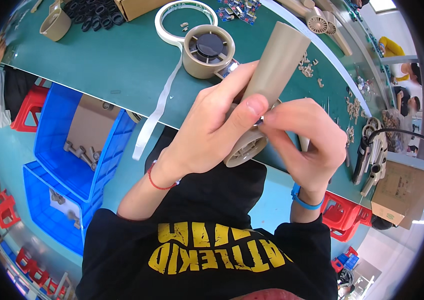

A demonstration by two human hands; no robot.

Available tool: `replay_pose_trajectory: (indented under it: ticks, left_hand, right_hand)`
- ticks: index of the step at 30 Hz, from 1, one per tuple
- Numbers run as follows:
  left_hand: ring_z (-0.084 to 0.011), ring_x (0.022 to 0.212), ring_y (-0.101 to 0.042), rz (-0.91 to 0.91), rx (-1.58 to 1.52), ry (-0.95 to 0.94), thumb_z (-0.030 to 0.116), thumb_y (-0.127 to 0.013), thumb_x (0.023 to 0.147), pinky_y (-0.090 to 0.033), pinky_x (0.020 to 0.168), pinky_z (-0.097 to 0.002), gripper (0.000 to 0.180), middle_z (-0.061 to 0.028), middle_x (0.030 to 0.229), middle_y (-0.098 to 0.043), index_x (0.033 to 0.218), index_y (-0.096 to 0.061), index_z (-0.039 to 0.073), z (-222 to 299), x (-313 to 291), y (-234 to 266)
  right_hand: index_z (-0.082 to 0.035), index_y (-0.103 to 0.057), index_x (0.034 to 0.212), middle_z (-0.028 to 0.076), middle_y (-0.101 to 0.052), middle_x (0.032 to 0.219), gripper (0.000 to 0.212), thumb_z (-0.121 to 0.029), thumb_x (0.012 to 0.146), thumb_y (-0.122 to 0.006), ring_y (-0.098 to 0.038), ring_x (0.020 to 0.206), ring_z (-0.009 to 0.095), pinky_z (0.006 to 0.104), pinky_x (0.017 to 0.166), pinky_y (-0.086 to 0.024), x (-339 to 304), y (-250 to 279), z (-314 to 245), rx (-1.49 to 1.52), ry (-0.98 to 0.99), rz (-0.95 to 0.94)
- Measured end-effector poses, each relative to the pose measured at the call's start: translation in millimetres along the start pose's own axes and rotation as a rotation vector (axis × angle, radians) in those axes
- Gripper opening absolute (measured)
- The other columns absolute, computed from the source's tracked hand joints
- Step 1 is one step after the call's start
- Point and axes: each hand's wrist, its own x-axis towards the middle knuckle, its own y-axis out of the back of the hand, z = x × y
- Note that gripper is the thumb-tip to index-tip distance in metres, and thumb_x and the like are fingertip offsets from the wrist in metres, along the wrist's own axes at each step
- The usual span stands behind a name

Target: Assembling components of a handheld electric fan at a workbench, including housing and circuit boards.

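Observation:
My left hand (199,132) is wrapped round a beige handheld fan housing (279,60), a thick tube tilted up to the right with a round grilled head (248,149) at its lower end. My right hand (312,137) is closed in a pinch at the joint between tube and head, beside my left thumb. A small dark and shiny bit shows at those fingertips, too small to name. Just beyond my left hand, a beige fan ring with a black hub (208,50) stands on the green table (117,65).
A roll of white tape (164,25) trails a strip over the table edge. Blue circuit boards (239,11), black oval rings (92,14) and small beige parts (354,110) lie around. Blue crates (74,145) stand at left, a cardboard box (402,192) at right. Other people are nearby.

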Motion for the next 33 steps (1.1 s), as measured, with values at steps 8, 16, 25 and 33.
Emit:
replay_pose_trajectory:
  ticks: [8,16,25,33]
  left_hand:
    - [-0.0150,0.088,-0.059,-0.013,0.008,0.048,0.024,-0.050,0.101,-0.049,0.078,-0.0288,0.044,-0.0130,0.100,-0.063,0.133,-0.044,-0.006,5,1,3]
    - [-0.0192,0.105,-0.058,-0.159,-0.140,0.170,0.019,-0.072,0.084,-0.043,0.096,-0.0315,0.077,-0.0112,0.115,-0.059,0.144,-0.030,-0.004,7,-9,15]
    - [-0.0177,0.099,-0.058,-0.281,0.055,0.309,-0.006,-0.060,0.079,-0.045,0.089,-0.0311,0.075,-0.0128,0.107,-0.060,0.147,-0.028,-0.007,41,-10,20]
    - [-0.0289,0.113,-0.053,-0.472,0.461,0.165,-0.012,-0.051,0.071,-0.041,0.099,-0.0386,0.057,-0.0162,0.118,-0.056,0.128,-0.048,-0.003,45,-5,32]
  right_hand:
    - [-0.001,-0.071,0.088,0.009,-0.069,0.084,0.028,0.011,0.063,-0.073,-0.067,0.077,0.024,0.0311,0.067,-0.054,3,1,2,0.013,0.059,-0.031]
    - [0.001,-0.070,0.091,0.009,-0.067,0.086,0.029,0.004,0.062,-0.071,-0.067,0.083,0.027,0.0345,0.071,-0.056,-10,1,1,0.054,0.162,0.025]
    - [-0.007,-0.071,0.099,0.005,-0.071,0.092,0.032,0.001,0.069,-0.074,-0.068,0.085,0.024,0.0337,0.073,-0.056,-38,-1,-13,0.106,0.061,0.146]
    - [-0.005,-0.070,0.095,0.008,-0.064,0.076,0.020,-0.021,0.084,-0.072,-0.060,0.061,0.020,0.0325,0.056,-0.043,-68,68,30,-0.785,-0.817,-0.023]
